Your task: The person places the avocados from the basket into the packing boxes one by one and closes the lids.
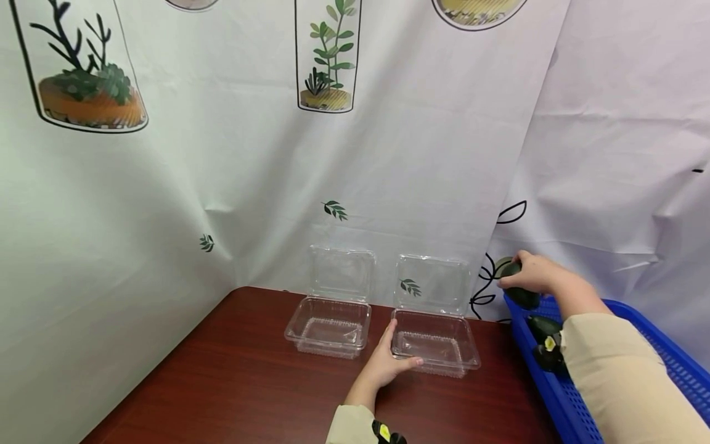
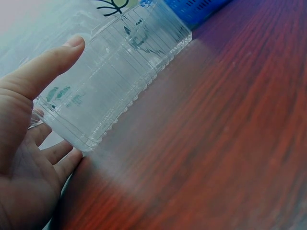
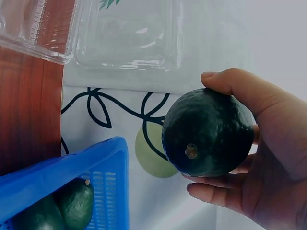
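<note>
My right hand (image 1: 535,273) grips a dark green avocado (image 3: 206,134), thumb on one side and fingers on the other. It is raised over the far left corner of the blue basket (image 1: 535,379). In the right wrist view the avocado's brown stem end shows. My left hand (image 1: 385,364) is spread around the near left corner of the right clear plastic clamshell container (image 1: 471,354). Its thumb (image 2: 57,64) reaches along the front, while the other fingers touch the left side. That container stands on the table with its lid (image 1: 432,283) raised.
A second clear clamshell container (image 1: 327,349) stands to the left, lid up. More avocados (image 3: 76,203) lie inside the basket, at the table's right edge. Behind the brown table (image 1: 233,370) hangs a white cloth (image 1: 266,185) printed with plants.
</note>
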### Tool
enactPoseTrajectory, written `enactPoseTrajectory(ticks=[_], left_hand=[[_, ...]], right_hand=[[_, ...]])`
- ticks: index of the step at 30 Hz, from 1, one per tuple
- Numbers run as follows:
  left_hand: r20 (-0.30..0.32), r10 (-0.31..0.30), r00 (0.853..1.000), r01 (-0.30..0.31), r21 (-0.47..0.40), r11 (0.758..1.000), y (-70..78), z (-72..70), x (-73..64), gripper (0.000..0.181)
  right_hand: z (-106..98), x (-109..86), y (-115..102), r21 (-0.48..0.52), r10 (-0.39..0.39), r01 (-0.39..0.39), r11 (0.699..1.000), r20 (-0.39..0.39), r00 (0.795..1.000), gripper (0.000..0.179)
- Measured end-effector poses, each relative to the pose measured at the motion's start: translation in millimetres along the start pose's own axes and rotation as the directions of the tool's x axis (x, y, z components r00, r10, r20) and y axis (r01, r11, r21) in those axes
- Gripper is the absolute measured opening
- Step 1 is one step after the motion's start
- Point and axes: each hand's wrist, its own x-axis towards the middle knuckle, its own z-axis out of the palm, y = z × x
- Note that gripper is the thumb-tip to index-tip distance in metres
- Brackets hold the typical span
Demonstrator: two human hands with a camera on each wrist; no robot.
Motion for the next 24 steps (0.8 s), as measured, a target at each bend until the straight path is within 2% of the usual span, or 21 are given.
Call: enactPoseTrajectory(ticks=[10, 17, 24], left_hand=[[0.004, 0.002, 1.0, -0.002, 0.003, 1.0, 0.8, 0.0, -0.3, 0.101], [0.004, 0.005, 1.0, -0.005, 0.005, 1.0, -0.5, 0.4, -0.3, 0.101], [0.0, 0.013, 1.0, -0.013, 0.008, 1.0, -2.1, 0.7, 1.2, 0.101]], right_hand=[[4, 4.1, -10, 0.005, -0.017, 0.017, 1.0, -0.017, 1.0, 0.075], [8, 6.4, -17, 0.027, -0.014, 0.014, 1.0, -0.001, 1.0, 0.071], [11, 9.7, -25, 0.008, -0.024, 0.024, 1.0, -0.007, 1.0, 0.064]])
